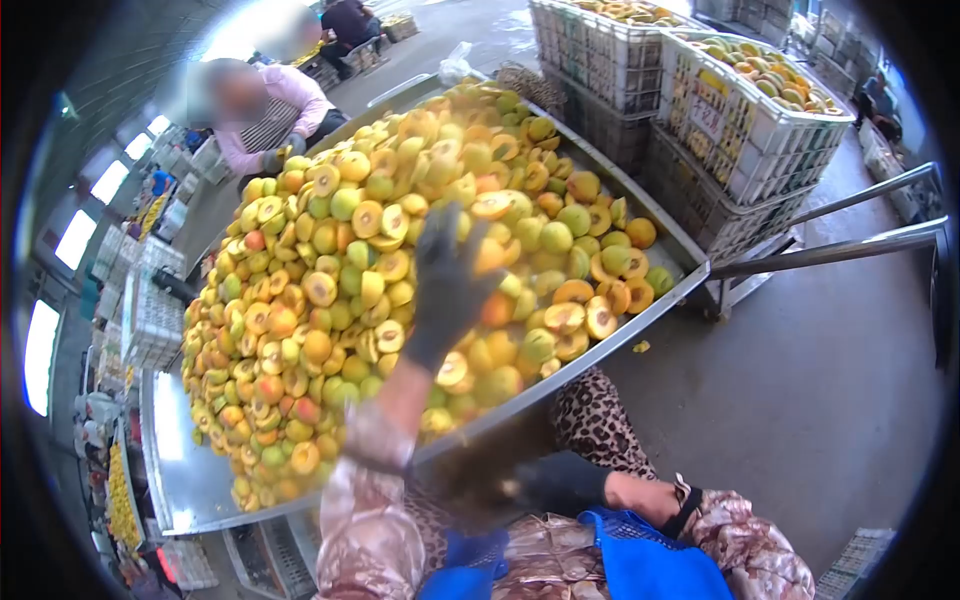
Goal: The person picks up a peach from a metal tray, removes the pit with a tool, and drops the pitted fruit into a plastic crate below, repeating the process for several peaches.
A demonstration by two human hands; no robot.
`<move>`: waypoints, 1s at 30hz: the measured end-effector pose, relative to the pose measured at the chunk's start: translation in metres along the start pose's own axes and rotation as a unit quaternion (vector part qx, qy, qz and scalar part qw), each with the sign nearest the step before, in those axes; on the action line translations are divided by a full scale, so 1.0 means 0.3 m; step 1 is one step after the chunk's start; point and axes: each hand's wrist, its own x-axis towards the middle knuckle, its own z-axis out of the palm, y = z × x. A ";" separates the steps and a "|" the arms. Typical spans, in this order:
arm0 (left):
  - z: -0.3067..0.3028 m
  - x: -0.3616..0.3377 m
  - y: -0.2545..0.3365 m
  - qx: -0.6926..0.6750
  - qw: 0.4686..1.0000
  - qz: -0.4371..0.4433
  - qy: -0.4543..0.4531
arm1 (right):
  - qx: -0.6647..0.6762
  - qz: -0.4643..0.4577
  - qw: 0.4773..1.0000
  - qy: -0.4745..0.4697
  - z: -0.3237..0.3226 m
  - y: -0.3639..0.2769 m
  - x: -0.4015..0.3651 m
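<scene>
A large heap of halved yellow-orange fruit (320, 290) covers a metal table (185, 490); some halves show their stones or hollows. My left hand (445, 285), in a dark glove, reaches over the middle of the heap with its fingers spread, slightly blurred; fruit lies close around the fingertips. My right hand (560, 485), also dark-gloved, is low in front of my body, below the table's near edge. Motion smears its fingers, and whether it holds anything does not show.
Stacked white crates (750, 130) full of fruit stand behind the table at the right. A metal handle bar (840, 250) juts out at right. A person in a pink top (270, 110) sits across the table. More crates (155, 310) stand at left.
</scene>
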 end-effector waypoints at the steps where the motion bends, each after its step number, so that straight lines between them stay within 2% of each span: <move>1: 0.115 0.093 -0.038 0.007 0.999 0.023 -0.032 | 0.015 0.039 0.999 0.010 -0.028 -0.019 -0.040; 2: 0.212 0.184 -0.073 -0.007 0.996 0.020 -0.087 | 0.029 0.078 0.996 0.020 -0.058 -0.038 -0.078; 3: 0.308 0.252 -0.112 0.022 0.994 0.035 -0.103 | 0.041 0.115 0.992 0.030 -0.081 -0.038 -0.111; 5: 0.429 0.339 -0.214 -0.017 0.981 0.052 -0.186 | 0.047 0.123 0.990 0.058 -0.102 -0.019 -0.158; 8: 0.400 0.398 -0.223 -0.002 0.951 0.016 -0.308 | 0.046 0.140 0.986 0.074 -0.146 -0.036 -0.167; 11: 0.416 0.379 -0.262 -0.046 0.960 -0.005 -0.278 | 0.018 0.073 0.994 0.082 -0.111 -0.002 -0.107; 12: 0.403 0.376 -0.265 -0.037 0.936 -0.026 -0.350 | 0.023 0.058 0.994 0.094 -0.101 -0.004 -0.088; 15: 0.398 0.237 -0.266 0.061 0.919 0.046 -0.386 | 0.044 0.028 0.994 0.097 -0.072 -0.026 -0.046; 16: 0.372 0.199 -0.230 0.097 0.918 0.032 -0.383 | 0.037 0.028 0.995 0.086 -0.062 -0.030 -0.042; 17: 0.373 0.122 -0.229 -0.014 0.948 -0.007 -0.317 | 0.030 0.027 0.996 0.074 -0.052 -0.034 -0.037; 19: 0.324 0.051 -0.202 -0.126 0.965 -0.026 -0.226 | 0.020 0.023 0.997 0.067 -0.028 -0.047 -0.042; 22: 0.196 -0.029 -0.179 -0.020 0.977 -0.013 -0.211 | 0.017 0.024 0.995 0.095 -0.003 -0.050 -0.055; 23: 0.138 -0.057 -0.160 0.013 0.978 -0.040 -0.205 | 0.019 0.024 0.995 0.095 -0.001 -0.054 -0.064; 25: 0.046 -0.163 -0.101 0.079 0.958 -0.075 -0.264 | 0.021 0.019 0.995 0.099 -0.008 -0.052 -0.063; 26: 0.046 -0.254 -0.094 0.088 0.966 -0.080 -0.230 | 0.017 0.003 0.994 0.111 0.020 -0.032 -0.057; 27: 0.028 -0.310 -0.092 0.083 0.957 -0.082 -0.265 | 0.021 -0.001 0.994 0.106 0.025 -0.031 -0.048; 29: -0.002 -0.388 -0.069 0.050 0.991 -0.032 -0.119 | 0.029 -0.010 0.995 0.093 0.035 -0.031 -0.030; 30: -0.012 -0.386 -0.073 0.030 0.989 -0.054 -0.138 | 0.031 -0.017 0.995 0.088 0.044 -0.028 -0.022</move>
